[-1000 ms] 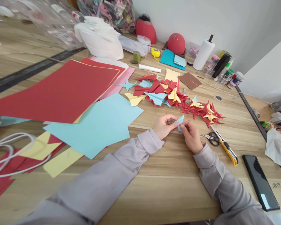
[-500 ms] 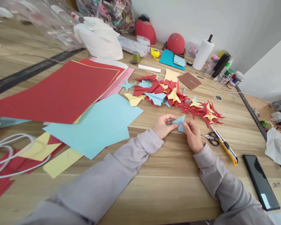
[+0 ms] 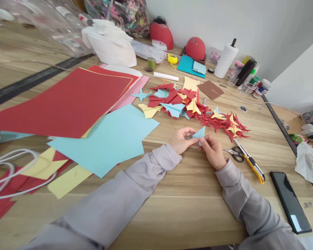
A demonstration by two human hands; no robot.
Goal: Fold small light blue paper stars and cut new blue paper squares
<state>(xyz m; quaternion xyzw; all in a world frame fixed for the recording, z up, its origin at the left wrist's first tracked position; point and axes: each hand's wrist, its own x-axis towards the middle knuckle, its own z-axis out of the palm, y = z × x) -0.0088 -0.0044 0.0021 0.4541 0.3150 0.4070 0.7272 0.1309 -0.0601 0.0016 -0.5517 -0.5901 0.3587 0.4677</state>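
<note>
A small piece of folded light-blue paper (image 3: 199,133) is held just above the wooden table (image 3: 177,211), one pointed corner facing up. My left hand (image 3: 182,139) pinches its left side between thumb and fingers. On the lower right edge, my right hand (image 3: 212,150) presses with its thumb, the fingers curled behind. Part of the paper is hidden by both hands. Beyond them lies a heap of red folded-paper pieces (image 3: 177,97), with a blue paper plane (image 3: 174,109) and several yellow ones on it.
Right of my right hand lie black scissors (image 3: 237,153), a yellow utility knife (image 3: 254,168) and a phone (image 3: 290,201). To the left are large red sheets (image 3: 59,100), blue sheets (image 3: 106,139) and a white cable (image 3: 11,173). Bottles and jars (image 3: 255,81) stand along the wall.
My right hand has shifted slightly left, its thumb now closer to the left thumb. The folded blue paper looks narrower, with its right part folded in or covered.
</note>
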